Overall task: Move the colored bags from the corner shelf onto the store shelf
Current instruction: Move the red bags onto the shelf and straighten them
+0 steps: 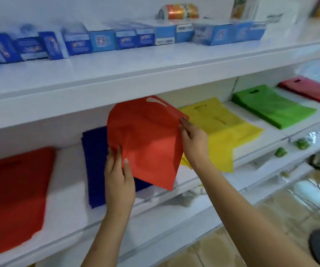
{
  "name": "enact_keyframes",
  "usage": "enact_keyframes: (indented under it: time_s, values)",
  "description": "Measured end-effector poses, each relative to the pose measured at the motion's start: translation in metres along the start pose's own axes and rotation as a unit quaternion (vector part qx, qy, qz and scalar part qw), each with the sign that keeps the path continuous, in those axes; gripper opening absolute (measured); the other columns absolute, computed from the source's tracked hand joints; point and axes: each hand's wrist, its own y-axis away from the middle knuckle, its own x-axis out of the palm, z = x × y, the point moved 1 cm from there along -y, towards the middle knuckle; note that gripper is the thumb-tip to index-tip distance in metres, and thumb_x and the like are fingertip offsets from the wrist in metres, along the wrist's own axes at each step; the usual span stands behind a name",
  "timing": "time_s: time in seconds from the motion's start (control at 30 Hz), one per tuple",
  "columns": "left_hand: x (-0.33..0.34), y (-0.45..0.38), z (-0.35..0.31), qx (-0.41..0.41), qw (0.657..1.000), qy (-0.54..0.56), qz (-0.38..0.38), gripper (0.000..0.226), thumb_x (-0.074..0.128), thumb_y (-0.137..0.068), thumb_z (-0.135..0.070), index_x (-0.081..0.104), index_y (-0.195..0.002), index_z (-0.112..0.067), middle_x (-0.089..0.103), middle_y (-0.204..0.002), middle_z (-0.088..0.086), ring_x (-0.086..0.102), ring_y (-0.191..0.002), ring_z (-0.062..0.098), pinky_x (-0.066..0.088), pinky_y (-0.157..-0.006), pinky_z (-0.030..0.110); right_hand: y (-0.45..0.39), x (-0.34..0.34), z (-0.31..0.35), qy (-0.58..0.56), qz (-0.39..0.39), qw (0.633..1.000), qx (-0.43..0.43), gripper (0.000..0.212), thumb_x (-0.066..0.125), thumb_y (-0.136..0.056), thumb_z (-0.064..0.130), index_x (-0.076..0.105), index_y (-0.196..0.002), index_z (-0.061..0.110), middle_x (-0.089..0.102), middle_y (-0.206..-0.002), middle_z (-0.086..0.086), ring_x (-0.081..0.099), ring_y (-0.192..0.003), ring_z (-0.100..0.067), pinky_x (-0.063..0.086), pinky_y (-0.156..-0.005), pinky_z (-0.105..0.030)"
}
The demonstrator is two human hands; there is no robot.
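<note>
Hands (pixel 119 182) (pixel 193 139) grip red bag (pixel 145 139) upright, handle end (pixel 156 101) pointing up.

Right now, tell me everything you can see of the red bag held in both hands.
The red bag is flat, thin and matte, like non-woven fabric, with a die-cut handle slot near its top edge. It is held up, tilted and slightly creased, in front of the blue bag and yellow bag. The left hand pinches its lower left edge; the right hand holds its right edge.
</note>
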Motion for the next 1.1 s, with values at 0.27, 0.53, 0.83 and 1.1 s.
enact_keyframes:
  time_s: [0.27, 0.53, 0.83, 1.1]
  values:
    - [0.176, 0.018, -0.094, 0.069, 0.991, 0.024, 0.112, 0.053, 0.032, -0.104, -0.039, 0.035, -0.153, -0.021, 0.030, -0.161, 0.004, 0.028, -0.147, 0.021, 0.028, -0.119, 0.037, -0.027, -0.178, -0.115, 0.035, -0.104, 0.992, 0.054, 0.032, 0.054, -0.098, 0.021, 0.064, -0.127, 0.014, 0.059, -0.133, -0.002, 0.052, -0.127, -0.013, 0.037, -0.110, -0.028]
    - [0.321, 0.013, -0.142, 0.091, 0.981, 0.011, 0.170, 0.053, 0.032, -0.104, -0.038, 0.033, -0.154, -0.023, 0.025, -0.163, 0.005, 0.021, -0.150, 0.018, 0.024, -0.121, 0.038, -0.071, -0.277, -0.213, 0.051, -0.108, 0.989, 0.085, 0.031, 0.056, -0.098, 0.020, 0.064, -0.126, 0.013, 0.059, -0.134, -0.004, 0.052, -0.127, -0.015, 0.038, -0.110, -0.030]
    - [0.450, -0.045, -0.195, 0.120, 0.977, -0.013, 0.174, 0.050, 0.034, -0.104, -0.036, 0.043, -0.150, -0.018, 0.032, -0.159, 0.014, 0.025, -0.148, 0.034, 0.028, -0.118, 0.047, -0.152, -0.329, -0.303, 0.059, -0.123, 0.986, 0.100, 0.032, 0.055, -0.098, 0.021, 0.062, -0.129, 0.013, 0.057, -0.136, -0.003, 0.051, -0.128, -0.012, 0.038, -0.111, -0.031]
    - [0.577, -0.080, -0.291, 0.150, 0.967, 0.063, 0.198, 0.045, 0.042, -0.105, -0.025, 0.045, -0.148, -0.012, 0.039, -0.155, 0.017, 0.037, -0.142, 0.033, 0.031, -0.117, 0.038, -0.235, -0.421, -0.363, 0.104, -0.193, 0.970, 0.107, 0.032, 0.054, -0.099, 0.022, 0.062, -0.129, 0.015, 0.058, -0.135, -0.003, 0.051, -0.128, -0.013, 0.038, -0.111, -0.031]
